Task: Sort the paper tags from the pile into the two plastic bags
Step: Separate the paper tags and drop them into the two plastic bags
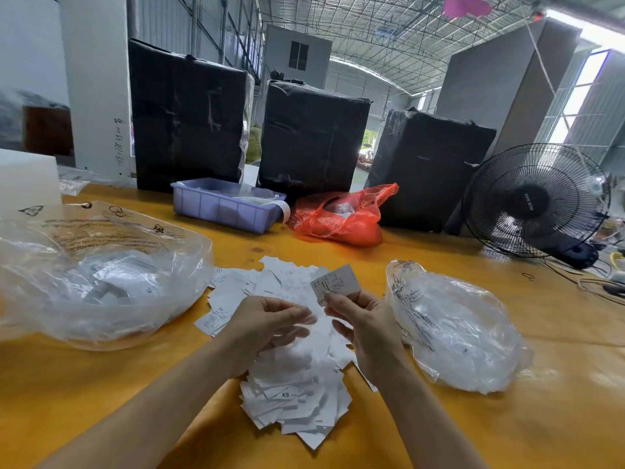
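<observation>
Pile of white paper tags [297,384] sits on the yellow table [507,418], dead centre in front of the person; size marks like XS readable on a few. Right hand [363,328] pinches one tag [334,284] between thumb and fingers, held up just above the pile's far-right edge, printed face toward the camera, an L visible at its lower corner. Left hand [267,328] hovers over the pile's middle, fingers loosely curled, blurred; can't tell if it holds anything. Large clear plastic bag [101,275] left of the pile, mouth open, tags inside, one marked XL. Smaller clear bag [453,326] right of the pile, close to the right hand. Beyond the pile: lilac plastic bin [223,206], red plastic bag [341,218] beside it, three black-wrapped bales [311,137] behind. Black desk fan [536,201] far right of the pile.
</observation>
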`<act>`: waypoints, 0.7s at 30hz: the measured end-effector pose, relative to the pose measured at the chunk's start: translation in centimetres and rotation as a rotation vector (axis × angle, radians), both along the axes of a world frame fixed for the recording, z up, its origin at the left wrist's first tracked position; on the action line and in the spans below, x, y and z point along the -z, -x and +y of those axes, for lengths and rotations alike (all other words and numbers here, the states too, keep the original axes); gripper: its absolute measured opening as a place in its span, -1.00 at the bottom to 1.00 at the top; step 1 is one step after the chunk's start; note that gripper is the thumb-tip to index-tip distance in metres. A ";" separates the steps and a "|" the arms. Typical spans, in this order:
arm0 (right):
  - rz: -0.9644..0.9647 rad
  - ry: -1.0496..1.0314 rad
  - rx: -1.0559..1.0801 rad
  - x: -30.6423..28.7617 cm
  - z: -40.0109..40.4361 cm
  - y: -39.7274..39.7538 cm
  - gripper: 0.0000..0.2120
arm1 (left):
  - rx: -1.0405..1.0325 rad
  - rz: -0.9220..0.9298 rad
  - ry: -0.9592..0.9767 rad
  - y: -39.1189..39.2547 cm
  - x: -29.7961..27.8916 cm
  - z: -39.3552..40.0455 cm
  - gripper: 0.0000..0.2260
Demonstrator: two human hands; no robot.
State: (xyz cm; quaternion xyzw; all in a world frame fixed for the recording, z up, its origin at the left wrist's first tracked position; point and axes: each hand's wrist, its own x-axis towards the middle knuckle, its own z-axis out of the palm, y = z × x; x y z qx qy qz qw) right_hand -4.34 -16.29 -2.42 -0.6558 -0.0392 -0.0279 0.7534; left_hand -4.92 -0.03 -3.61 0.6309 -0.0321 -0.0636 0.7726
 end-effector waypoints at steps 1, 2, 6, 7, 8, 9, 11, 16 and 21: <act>-0.005 0.006 0.002 0.1 0.1 0.1 -0.93 | 0.009 -0.001 0.002 0.0 0.0 0.0 -0.71; -0.008 0.009 0.005 0.2 0.2 0.1 -0.92 | 0.016 -0.004 0.001 0.0 0.1 -0.1 -0.71; -0.009 0.002 -0.005 0.3 0.3 0.2 -0.92 | 0.043 -0.022 -0.027 0.1 0.1 -0.2 -0.70; -0.008 0.003 -0.011 0.3 0.3 0.2 -0.92 | 0.042 -0.021 -0.030 0.1 0.1 -0.2 -0.69; -0.008 0.008 -0.015 0.3 0.4 0.2 -0.92 | 0.040 -0.018 -0.030 0.1 0.1 -0.3 -0.69; -0.009 0.014 -0.018 0.3 0.4 0.2 -0.93 | 0.037 -0.015 -0.031 0.2 0.0 -0.3 -0.68; -0.006 0.025 -0.022 0.4 0.4 0.1 -0.94 | 0.034 -0.017 -0.036 0.2 0.0 -0.3 -0.69; 0.062 -0.008 -0.047 0.6 0.3 0.0 -0.91 | 0.012 -0.016 -0.030 0.3 -0.1 -0.2 -0.73; 0.119 0.017 -0.062 0.7 0.0 -0.2 -0.88 | -0.026 -0.005 0.003 0.2 -0.1 -0.2 -0.82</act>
